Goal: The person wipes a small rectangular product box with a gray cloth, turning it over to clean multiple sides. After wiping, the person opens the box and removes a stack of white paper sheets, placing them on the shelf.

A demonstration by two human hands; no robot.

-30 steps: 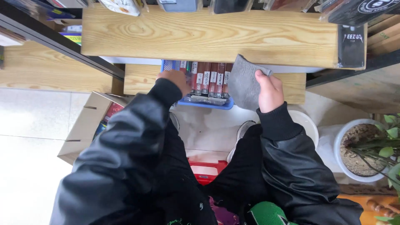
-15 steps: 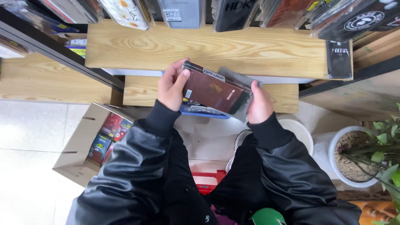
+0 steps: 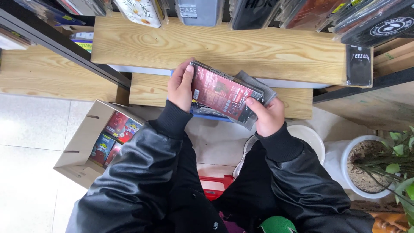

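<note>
Head view: red packet clamped between left hand grip and right hand grip.

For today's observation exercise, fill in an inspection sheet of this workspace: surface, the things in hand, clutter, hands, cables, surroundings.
Surface: light wooden shelf above a lower wooden ledge; pale tiled floor.
Things in hand: dark red flat package with a grey cloth behind it, held over a blue tray.
Clutter: open cardboard box of colourful packs; red stool; white bucket.
Hands: left hand grips the package's left edge; right hand holds its lower right corner.
Cables: nothing seen.
Surroundings: hanging phone cases above; potted plant at right.
</note>
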